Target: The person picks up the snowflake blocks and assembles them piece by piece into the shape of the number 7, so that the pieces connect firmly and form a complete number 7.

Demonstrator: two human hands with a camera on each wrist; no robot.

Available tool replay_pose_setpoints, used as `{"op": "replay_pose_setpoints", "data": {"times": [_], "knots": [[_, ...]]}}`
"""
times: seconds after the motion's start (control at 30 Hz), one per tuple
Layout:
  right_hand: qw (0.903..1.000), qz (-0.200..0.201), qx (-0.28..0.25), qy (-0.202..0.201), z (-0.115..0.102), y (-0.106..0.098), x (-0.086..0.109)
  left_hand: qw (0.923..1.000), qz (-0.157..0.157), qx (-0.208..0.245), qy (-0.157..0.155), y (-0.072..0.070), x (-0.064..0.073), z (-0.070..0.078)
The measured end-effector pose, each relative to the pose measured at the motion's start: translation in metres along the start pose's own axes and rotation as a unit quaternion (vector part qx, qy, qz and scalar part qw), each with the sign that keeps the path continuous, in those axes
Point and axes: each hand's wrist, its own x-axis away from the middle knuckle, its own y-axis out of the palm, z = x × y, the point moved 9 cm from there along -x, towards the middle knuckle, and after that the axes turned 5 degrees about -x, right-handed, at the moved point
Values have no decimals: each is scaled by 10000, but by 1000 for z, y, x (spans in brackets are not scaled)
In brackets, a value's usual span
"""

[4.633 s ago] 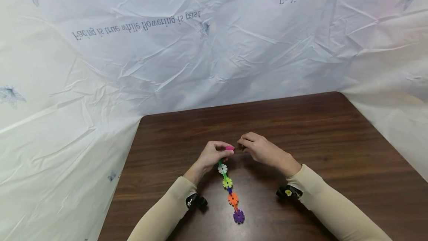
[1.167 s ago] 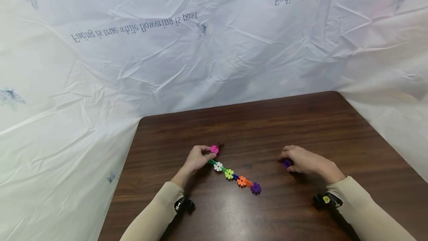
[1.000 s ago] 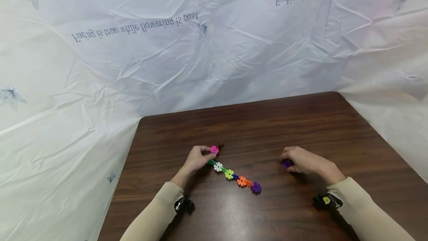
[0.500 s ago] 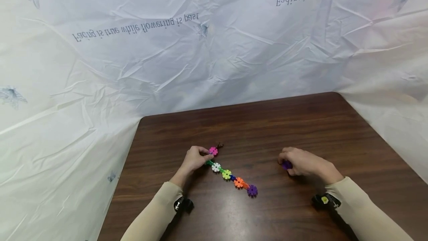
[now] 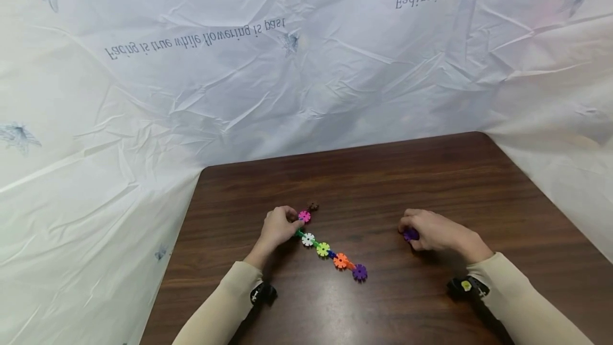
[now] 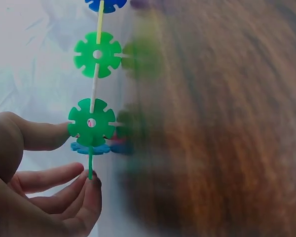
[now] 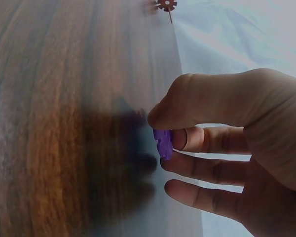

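In the head view my left hand [image 5: 279, 226] holds one end of a chain of notched plastic flower discs. A pink disc [image 5: 304, 216] shows at its fingertips, with a brown disc [image 5: 313, 206] just beyond. From there the chain runs toward the right through white [image 5: 308, 239], yellow-green [image 5: 323, 249], orange [image 5: 340, 261] and purple [image 5: 359, 272] discs. In the left wrist view, thumb and fingers are at a green disc [image 6: 92, 121]. My right hand [image 5: 433, 232], apart on the right, pinches a loose purple disc [image 7: 163, 144] low over the wood.
The brown wooden table [image 5: 249, 190] has rounded far corners. White plastic sheeting [image 5: 268, 95] with printed words hangs behind it and at both sides. A small camera [image 5: 263, 293] is strapped to the left wrist and another [image 5: 466, 286] to the right.
My right hand has gone from beside the left hand to the right, where it holds a purple disc. The chain has swung round, its purple end moving right and farther away.
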Motion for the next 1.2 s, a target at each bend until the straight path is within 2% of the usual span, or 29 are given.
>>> {"op": "replay_pose_setpoints", "data": {"times": [0.1,0.2,0.27,0.47,0.7,0.8,0.9,1.0,1.1,1.2], "knots": [[10000,-11,-53,-13,-1,-1,-1,9987,259,-314,309,-5,4,11],[9999,22,-90,-48,-1,-3,-1,9942,504,-580,747,-9,9,26],[9999,48,-110,-61,-1,-3,-2,9914,527,-633,1017,-8,10,35],[9998,73,-169,-108,-5,-5,-5,9828,130,-650,1722,6,16,57],[9996,91,-194,-177,-10,-6,-8,9678,-360,-730,2383,21,28,80],[9995,66,-207,-218,-13,-7,-8,9546,-639,-784,2801,30,37,95],[9993,78,-245,-273,-16,-8,-8,9367,-908,-898,3262,41,47,109],[9986,138,-316,-393,-21,-9,-9,9202,-1146,-1051,3593,54,55,119],[9978,170,-408,-504,-27,-10,-10,9093,-1291,-1173,3777,64,61,124],[9972,156,-467,-571,-32,-8,-10,9023,-1369,-1232,3898,71,66,129]]}}
